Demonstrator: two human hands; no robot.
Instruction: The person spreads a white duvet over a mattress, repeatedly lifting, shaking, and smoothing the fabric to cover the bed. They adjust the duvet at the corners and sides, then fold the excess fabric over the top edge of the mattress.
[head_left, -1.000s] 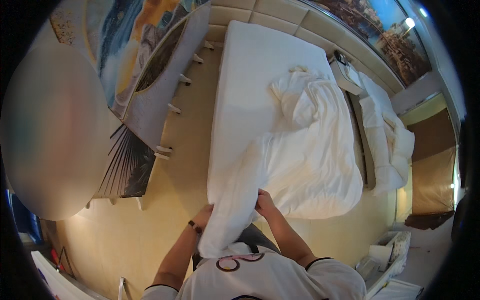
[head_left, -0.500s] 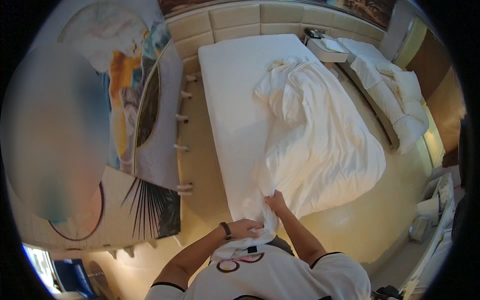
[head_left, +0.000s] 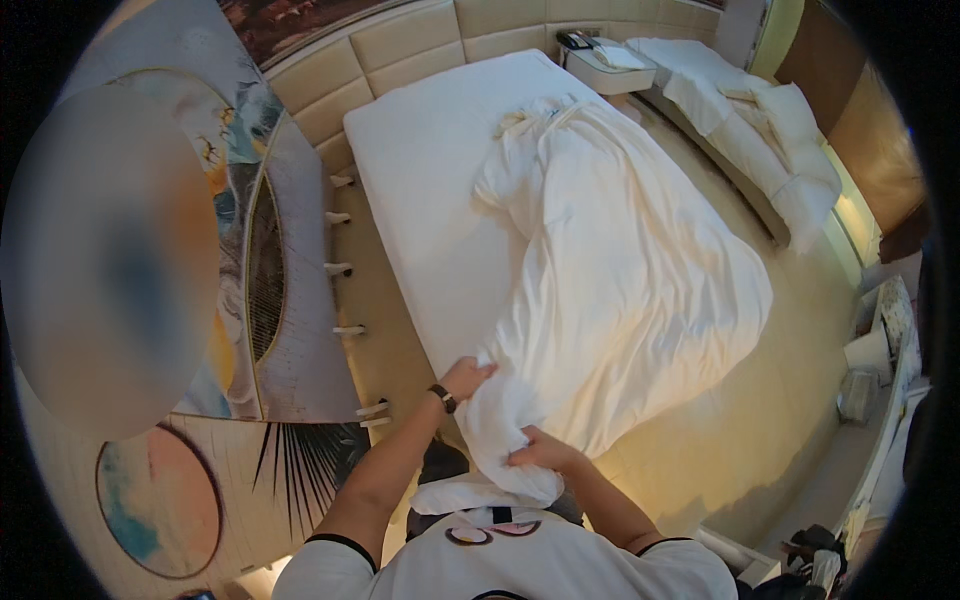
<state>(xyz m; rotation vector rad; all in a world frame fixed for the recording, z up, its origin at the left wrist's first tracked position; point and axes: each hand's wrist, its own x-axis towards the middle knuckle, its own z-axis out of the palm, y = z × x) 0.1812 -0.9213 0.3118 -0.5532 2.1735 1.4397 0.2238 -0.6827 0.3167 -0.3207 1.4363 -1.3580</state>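
Both hands are closed on the quilt [head_left: 630, 260], one on each side of its loose near end. The left hand [head_left: 467, 380] pinches the edge with the thumb on top, just by the left corner of the bed's [head_left: 415, 190] foot; the right hand [head_left: 543, 450] has its fingers wrapped round a fold, lower down and closer to the body. The cloth between them is bunched, and a strip of it trails back against the shirt [head_left: 600, 565].

From the grip the bulk of the quilt lies ahead and to the right — none of it spreads to the left. Its long axis slants: from a gathered top near the middle of the bed's head end, down toward the right corner of the foot, where it drapes past the edge. The left side of the bed shows only a smooth white sheet, from the head corner almost down to the left hand.

So the line between the hands runs across the held end — left hand farther forward, right hand nearer the draped folds at the foot edge. The left hand is the one nearer the bare side; the right hand stands well apart from the gathered top.
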